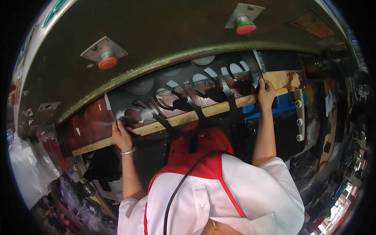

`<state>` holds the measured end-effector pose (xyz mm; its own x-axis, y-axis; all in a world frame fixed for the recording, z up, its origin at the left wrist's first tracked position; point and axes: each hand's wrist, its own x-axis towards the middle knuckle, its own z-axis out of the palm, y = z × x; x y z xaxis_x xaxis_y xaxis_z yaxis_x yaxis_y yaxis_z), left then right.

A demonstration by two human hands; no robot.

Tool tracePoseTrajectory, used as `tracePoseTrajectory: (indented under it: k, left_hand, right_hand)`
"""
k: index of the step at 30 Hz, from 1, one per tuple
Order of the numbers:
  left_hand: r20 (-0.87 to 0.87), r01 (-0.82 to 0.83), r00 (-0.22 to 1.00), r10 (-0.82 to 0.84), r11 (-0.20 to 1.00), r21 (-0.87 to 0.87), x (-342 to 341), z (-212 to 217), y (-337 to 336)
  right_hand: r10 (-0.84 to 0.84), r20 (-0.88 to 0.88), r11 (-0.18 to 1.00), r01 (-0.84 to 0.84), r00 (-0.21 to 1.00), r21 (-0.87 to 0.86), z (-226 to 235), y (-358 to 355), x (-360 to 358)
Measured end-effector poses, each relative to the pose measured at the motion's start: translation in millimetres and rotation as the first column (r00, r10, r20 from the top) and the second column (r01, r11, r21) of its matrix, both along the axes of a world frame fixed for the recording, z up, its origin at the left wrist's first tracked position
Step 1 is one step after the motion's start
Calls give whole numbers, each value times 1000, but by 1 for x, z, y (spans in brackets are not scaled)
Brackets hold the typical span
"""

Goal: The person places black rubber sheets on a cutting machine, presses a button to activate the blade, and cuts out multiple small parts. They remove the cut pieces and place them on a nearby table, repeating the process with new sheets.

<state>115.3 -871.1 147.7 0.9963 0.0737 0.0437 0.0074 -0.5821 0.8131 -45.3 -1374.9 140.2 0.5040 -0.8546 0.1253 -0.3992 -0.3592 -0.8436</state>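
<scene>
A black flexible sheet [158,87] with a row of curved cutouts is stretched between my hands. My left hand [122,137] pinches its near left corner, thumb on top. At the opposite end, my right hand [266,93] grips the right edge between thumb and fingers. The sheet lies partly over a wooden board [147,130], and narrow strips of it hang over the board's near edge. Through the cutouts the board's reddish, worn surface shows. Round outlines mark the sheet's far part, which runs up to the machine's lower edge.
A dark green machine [176,27] overhangs the board, with a red push button [108,62] at left and a red-and-green one [246,28] at right. Rollers [299,120] and a blue container [281,103] stand at right. A clear plastic bag [31,168] hangs at left.
</scene>
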Motion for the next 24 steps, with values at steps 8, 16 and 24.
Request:
tracePoseTrajectory:
  k: [8,16,24]
  left_hand:
    - [-90,1,996,-8,997,-75,-81,13,17]
    - [-260,-3,965,40,990,142,-153,17,41]
    - [-238,-63,971,36,993,-105,-197,8,57]
  right_hand:
    - [-111,45,958,119,993,-260,55,52,-7]
    - [466,-117,795,-473,877,-381,51,155,36]
    - [158,372,822,-330,915,464,74,98,-20]
